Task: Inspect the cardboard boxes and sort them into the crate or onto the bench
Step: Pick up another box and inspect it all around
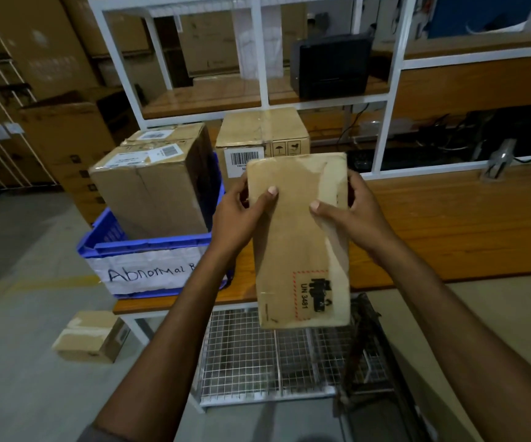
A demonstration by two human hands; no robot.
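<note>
- While left hand (241, 215) and right hand (353, 215) pinch the UN 3481 box (299, 250) by its top end, over the counter (449, 224) edge beside the blue crate (149, 247), its bottom hangs unsupported: slip risk.
- Dim light may hide damage: missort.

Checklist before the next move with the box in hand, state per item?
1. Two-handed grip: ok. Left hand and right hand hold the box by its sides.
2. Facing side intact: not ok, its upper right looks scuffed and peeled.
3. Other sides inspected: cannot tell, hidden.
4. UN 3481 mark readable: ok.
5. Room in crate: cannot tell, big boxes fill most of it.
6. Bare bench on the right: ok.
</note>
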